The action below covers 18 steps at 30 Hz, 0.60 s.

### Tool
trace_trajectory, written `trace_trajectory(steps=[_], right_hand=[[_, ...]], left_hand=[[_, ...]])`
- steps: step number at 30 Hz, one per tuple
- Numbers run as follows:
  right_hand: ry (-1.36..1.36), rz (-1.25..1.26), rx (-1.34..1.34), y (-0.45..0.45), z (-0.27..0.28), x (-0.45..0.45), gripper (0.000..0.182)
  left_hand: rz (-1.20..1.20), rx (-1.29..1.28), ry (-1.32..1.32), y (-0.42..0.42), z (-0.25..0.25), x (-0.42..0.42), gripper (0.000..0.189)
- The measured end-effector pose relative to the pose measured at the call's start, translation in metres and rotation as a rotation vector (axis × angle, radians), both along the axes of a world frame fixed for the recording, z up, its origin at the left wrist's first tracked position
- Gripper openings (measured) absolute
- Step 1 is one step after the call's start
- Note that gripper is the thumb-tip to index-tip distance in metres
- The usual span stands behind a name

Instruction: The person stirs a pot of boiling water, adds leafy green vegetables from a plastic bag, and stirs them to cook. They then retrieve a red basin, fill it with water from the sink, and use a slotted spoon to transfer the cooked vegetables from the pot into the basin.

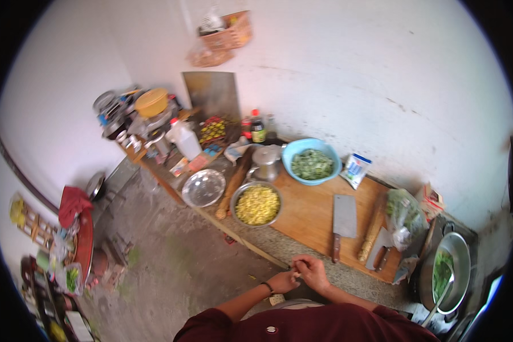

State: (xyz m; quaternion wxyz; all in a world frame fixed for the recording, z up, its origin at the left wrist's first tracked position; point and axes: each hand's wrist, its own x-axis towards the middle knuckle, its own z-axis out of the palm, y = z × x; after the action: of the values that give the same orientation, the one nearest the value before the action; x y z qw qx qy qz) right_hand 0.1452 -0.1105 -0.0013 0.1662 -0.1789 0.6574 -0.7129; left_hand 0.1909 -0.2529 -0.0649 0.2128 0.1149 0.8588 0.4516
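Note:
Both of my hands meet in front of my body, just off the counter's front edge. My left hand (283, 281), with a dark bracelet at the wrist, has its fingers curled near a small pale piece. The fingers of my right hand (313, 270) are bent over that same spot; which hand grips the piece I cannot tell. Beyond them lies a wooden cutting board (310, 201) with a cleaver (344, 216), its handle pointing towards me. A metal bowl of chopped yellow food (257, 204) stands left of the board. Chopped greens fill a light blue basin (312, 161) at the back.
On the right are a rolling-pin-like rod (372, 226), a second blade (380, 252), a bag of greens (404, 213) and a pan with a ladle (451, 273). An empty metal bowl (204, 188), a kettle (266, 162), a white jug (186, 141) and bottles (257, 128) stand further left.

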Motion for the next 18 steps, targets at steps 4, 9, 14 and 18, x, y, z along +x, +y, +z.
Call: trace_trajectory(steps=[4,9,14,18], right_hand=[[-0.363,0.342,-0.058,-0.120,0.018,-0.011,0.014],[-0.876,0.602,-0.261,-0.305,-0.040,-0.055,0.010],[-0.999,0.092,-0.403,-0.464,-0.147,-0.122,0.023],[0.198,0.164,0.261,-0.494,-0.188,-0.184,0.029]], left_hand=[[0.270,-0.216,-0.076,-0.101,0.015,0.094,0.033],[0.982,-0.020,-0.105,-0.179,0.034,0.226,0.023],[1.276,0.053,0.024,-0.230,0.021,0.335,0.022],[1.583,0.466,0.145,-0.273,0.017,0.424,0.021]])
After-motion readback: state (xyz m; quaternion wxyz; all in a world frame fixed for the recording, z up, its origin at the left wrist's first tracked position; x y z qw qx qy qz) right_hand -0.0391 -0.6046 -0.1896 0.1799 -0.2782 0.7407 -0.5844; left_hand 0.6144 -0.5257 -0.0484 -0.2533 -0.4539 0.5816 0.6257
